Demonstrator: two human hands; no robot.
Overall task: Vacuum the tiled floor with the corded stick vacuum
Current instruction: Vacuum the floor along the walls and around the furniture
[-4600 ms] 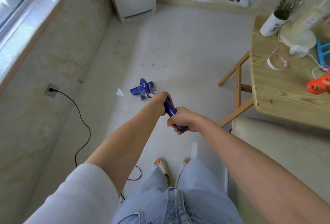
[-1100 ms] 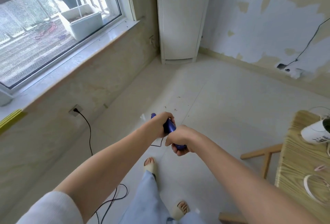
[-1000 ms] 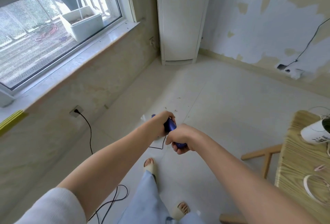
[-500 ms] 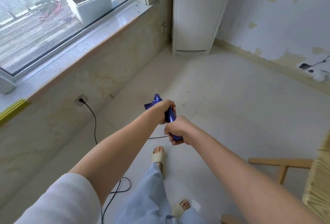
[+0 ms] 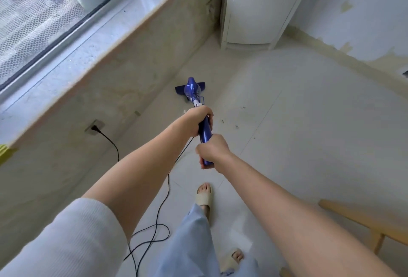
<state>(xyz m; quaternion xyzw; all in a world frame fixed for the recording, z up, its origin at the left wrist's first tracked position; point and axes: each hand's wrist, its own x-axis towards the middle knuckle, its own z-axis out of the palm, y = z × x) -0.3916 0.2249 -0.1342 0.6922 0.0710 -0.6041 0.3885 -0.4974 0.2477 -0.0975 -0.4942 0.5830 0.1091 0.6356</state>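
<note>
- Hands are both wrapping round the handle of the blue corded stick vacuum (image 5: 204,131): my left hand (image 5: 198,120) is gripping the shaft higher up toward the head, and my right hand (image 5: 210,151) is closing round the end of the handle just behind it.
- I am holding the vacuum out in front of me, tilted down and away, with its dark blue flat floor head (image 5: 190,88) lying on the pale tiled floor (image 5: 309,122) near the foot of the beige wall under the window.
- The thin black power cord (image 5: 159,228) is trailing down from the handle between my arms, looping on the floor beside my legs, and another stretch of it is running up to the plug in the wall socket (image 5: 95,127).
- Small dark specks of debris (image 5: 236,126) are lying on the tiles just right of the vacuum shaft.
- I am wearing light blue jeans (image 5: 187,245) and beige slide sandals (image 5: 204,197), one foot ahead of the other.
- A white cabinet (image 5: 254,5) is standing in the far corner, well beyond the floor head.
- A pale wooden bench leg (image 5: 362,221) is showing at the lower right edge.
- A grey stone window sill (image 5: 88,40) is running along my left side.
</note>
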